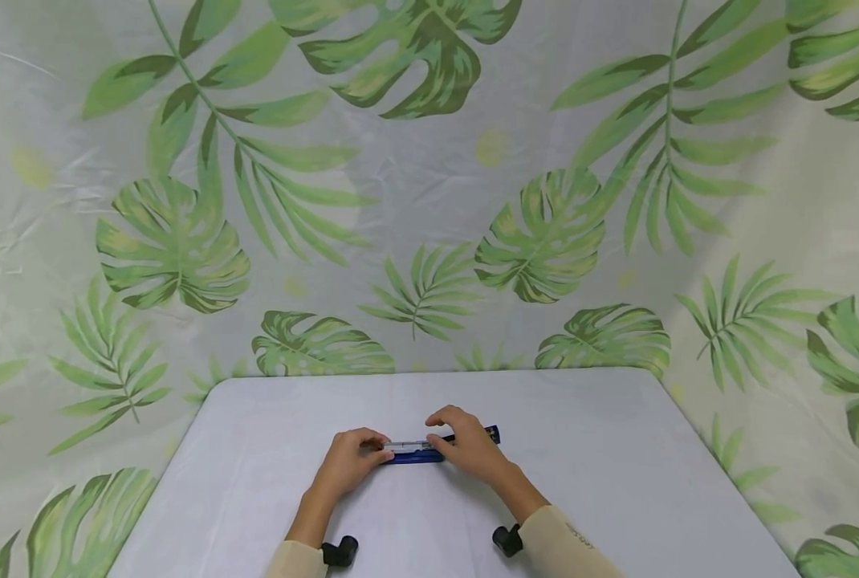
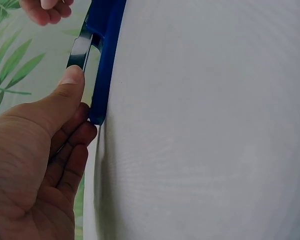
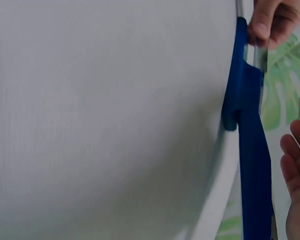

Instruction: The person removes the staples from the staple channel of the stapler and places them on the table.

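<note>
A blue stapler (image 1: 415, 457) lies on the table with its top arm swung back, baring the silver metal magazine (image 1: 404, 446). My left hand (image 1: 348, 461) pinches the magazine's left end. In the left wrist view the thumb (image 2: 72, 79) presses on the metal, with the fingers curled behind it beside the blue base. Over the stapler's hinge side hovers my right hand (image 1: 471, 448), thumb and forefinger spread apart. The right wrist view shows its loosely bent fingers (image 3: 292, 172) apart from the blue arm (image 3: 255, 165); nothing is visible between them.
The table (image 1: 581, 482) wears a white cover. Behind it hangs a pale curtain (image 1: 429, 185) printed with green leaves. Small black devices (image 1: 340, 551) are strapped at both wrists.
</note>
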Tool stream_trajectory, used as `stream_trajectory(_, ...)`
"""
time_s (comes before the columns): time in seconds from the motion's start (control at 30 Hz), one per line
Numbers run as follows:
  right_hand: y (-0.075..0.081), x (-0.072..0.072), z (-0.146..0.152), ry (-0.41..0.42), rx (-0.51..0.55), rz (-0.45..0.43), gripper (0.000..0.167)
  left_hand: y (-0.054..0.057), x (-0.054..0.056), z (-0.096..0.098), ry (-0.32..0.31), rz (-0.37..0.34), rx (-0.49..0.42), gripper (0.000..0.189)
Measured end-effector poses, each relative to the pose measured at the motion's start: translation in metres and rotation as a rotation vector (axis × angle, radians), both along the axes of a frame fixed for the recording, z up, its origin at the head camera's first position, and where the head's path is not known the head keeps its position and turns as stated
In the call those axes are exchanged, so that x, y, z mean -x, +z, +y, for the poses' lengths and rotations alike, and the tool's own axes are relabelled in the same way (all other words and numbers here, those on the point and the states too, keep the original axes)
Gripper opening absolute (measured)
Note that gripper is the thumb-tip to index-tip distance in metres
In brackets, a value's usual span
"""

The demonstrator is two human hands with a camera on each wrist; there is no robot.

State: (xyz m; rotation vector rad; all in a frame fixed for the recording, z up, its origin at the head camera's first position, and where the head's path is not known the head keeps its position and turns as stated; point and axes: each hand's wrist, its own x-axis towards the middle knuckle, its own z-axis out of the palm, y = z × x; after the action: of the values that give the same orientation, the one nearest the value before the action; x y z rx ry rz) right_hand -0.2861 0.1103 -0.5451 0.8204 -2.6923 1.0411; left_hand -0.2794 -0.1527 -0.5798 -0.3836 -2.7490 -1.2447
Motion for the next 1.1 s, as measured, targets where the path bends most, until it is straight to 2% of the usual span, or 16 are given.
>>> stream_trajectory(0.13,-0.009,0.000,-0.010,-0.010,-0.083,0.029,0.019,0.000,-0.001,-0.001,-0.012,0.010,-0.001,0.017)
stream_trajectory(0.33,-0.017,-0.004,-0.016,-0.062,-0.184,0.027,0.007,0.001,-0.002,0.000,-0.013,0.020,0.000,0.017)
stream_trajectory(0.7,-0.018,-0.005,-0.019,-0.079,-0.244,0.111,0.008,0.003,0.000,0.000,-0.005,0.021,-0.006,0.016)
stream_trajectory(1.1,-0.018,-0.007,-0.027,-0.093,-0.102,0.019,0.006,-0.003,0.000,-0.001,-0.002,0.006,-0.008,0.016)
